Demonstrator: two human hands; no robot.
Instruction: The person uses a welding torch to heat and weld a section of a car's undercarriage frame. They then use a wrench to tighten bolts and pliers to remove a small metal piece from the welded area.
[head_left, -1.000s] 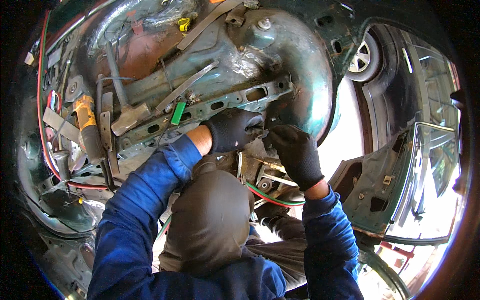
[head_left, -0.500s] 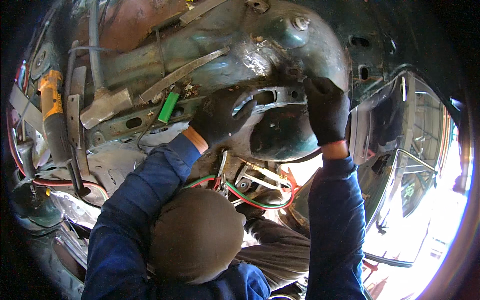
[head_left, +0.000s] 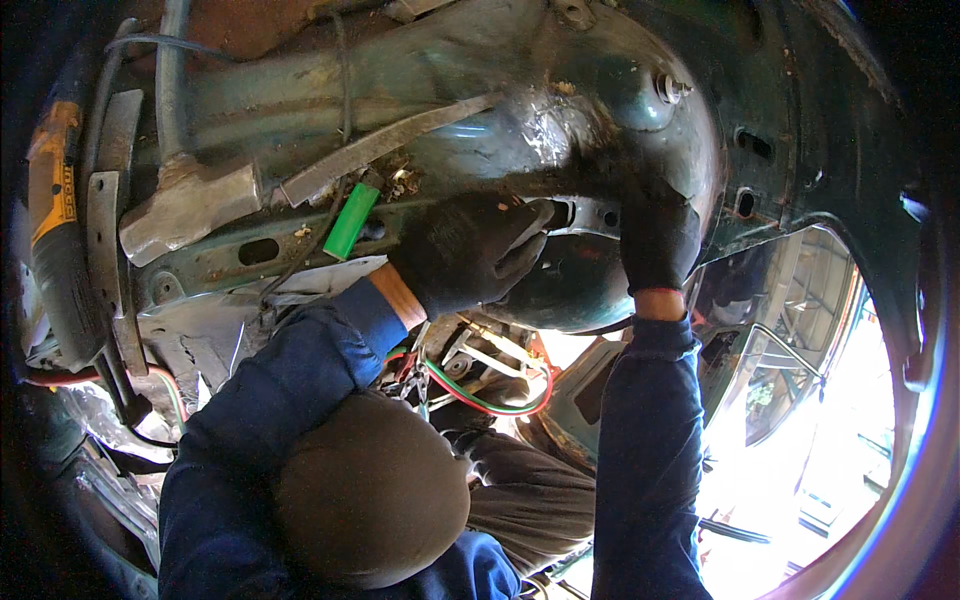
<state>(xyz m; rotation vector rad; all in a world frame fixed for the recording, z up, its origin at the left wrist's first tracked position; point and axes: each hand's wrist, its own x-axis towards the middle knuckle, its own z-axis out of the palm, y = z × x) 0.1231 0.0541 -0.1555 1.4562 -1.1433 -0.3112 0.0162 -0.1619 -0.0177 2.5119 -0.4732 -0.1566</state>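
Note:
Both my hands wear black gloves and are raised against a dark green car body panel point(head_left: 300, 85). My left hand point(head_left: 465, 250) lies along a metal rail with oval holes point(head_left: 215, 255), its fingers stretched towards the right, with nothing visible in them. My right hand point(head_left: 662, 235) is closed at the rail's right end, beside a rounded bulge of the panel. Its fingertips are lost in shadow, so what they grip, if anything, is hidden. Between the hands the panel has a scraped, shiny patch point(head_left: 550, 135). A green lighter-like block point(head_left: 352, 222) rests on the rail left of my left hand.
A hammer point(head_left: 190, 210), a flat metal bar point(head_left: 385, 150) and a yellow-and-black power tool point(head_left: 55, 190) lie at the left. Red and green hoses point(head_left: 480, 405) run below my hands near a brass torch point(head_left: 500, 340). Bright daylight enters at the lower right.
The view has shifted. My left hand has moved right along the rail, closer to my right hand, and its fingers now point more to the right. My right hand stays closed at the panel.

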